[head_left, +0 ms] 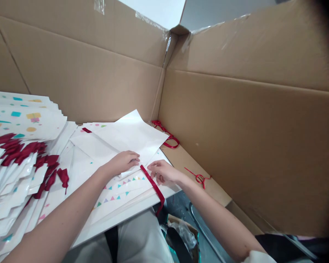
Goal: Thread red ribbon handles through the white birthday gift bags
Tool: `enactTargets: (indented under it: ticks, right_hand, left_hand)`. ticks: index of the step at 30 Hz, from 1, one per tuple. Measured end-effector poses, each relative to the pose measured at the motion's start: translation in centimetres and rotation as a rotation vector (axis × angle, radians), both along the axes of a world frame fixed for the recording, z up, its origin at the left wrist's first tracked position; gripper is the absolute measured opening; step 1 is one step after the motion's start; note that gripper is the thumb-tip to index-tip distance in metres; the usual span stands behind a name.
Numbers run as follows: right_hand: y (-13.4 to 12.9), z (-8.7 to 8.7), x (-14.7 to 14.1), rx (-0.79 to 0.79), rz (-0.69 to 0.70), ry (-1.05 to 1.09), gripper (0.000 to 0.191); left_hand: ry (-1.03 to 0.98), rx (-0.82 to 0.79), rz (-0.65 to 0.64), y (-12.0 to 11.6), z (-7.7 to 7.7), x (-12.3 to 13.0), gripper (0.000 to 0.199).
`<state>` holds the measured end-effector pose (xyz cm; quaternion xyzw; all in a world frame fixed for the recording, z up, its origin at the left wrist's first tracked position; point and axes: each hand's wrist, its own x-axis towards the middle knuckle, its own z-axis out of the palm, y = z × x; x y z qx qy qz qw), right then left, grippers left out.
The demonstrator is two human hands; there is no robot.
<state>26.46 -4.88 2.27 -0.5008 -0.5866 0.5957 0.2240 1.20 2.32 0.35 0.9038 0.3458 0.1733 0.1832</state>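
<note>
A white sheet-like paper piece (131, 135), possibly a flat bag, lies on the stack in front of me. My left hand (123, 162) rests on its near edge, palm down, fingers loosely bent and holding nothing I can see. Just to the right, a dark red ribbon (155, 188) runs from between the two hands down over the near edge. My right hand (164, 171) has its fingers bent together at the ribbon's upper part; the exact contact is partly hidden. Beneath are white printed paper bags (117, 190) with coloured pennants.
Many white printed bags with red ribbon bows (30, 149) are piled at the left. Tall cardboard walls (235, 109) enclose the back and right. Thin red ribbon loops (200, 179) lie on a cardboard ledge. Below stands an open box (186, 233) with clear plastic.
</note>
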Motion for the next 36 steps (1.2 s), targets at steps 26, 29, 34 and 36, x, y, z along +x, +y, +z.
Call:
enactTargets:
  ticks: [26, 29, 34, 36]
  right_hand:
    - [5.6, -3.2, 9.8, 0.065, -0.451, 0.43, 0.026]
    - [5.5, -3.2, 9.9, 0.064, -0.451, 0.484, 0.026]
    - [5.5, -3.0, 10.1, 0.082, -0.5, 0.495, 0.027]
    - [5.6, -3.1, 10.1, 0.093, -0.513, 0.516, 0.027]
  left_hand:
    - [0.058, -0.098, 0.99, 2.9, 3.5, -12.8, 0.037]
    - [0.111, -0.188, 0.862, 2.7, 2.9, -12.3, 0.036]
    - [0.009, -0.319, 0.698, 2.2, 3.3, -11.7, 0.038]
    - [0.021, -0.341, 0.676, 2.2, 3.4, -11.9, 0.04]
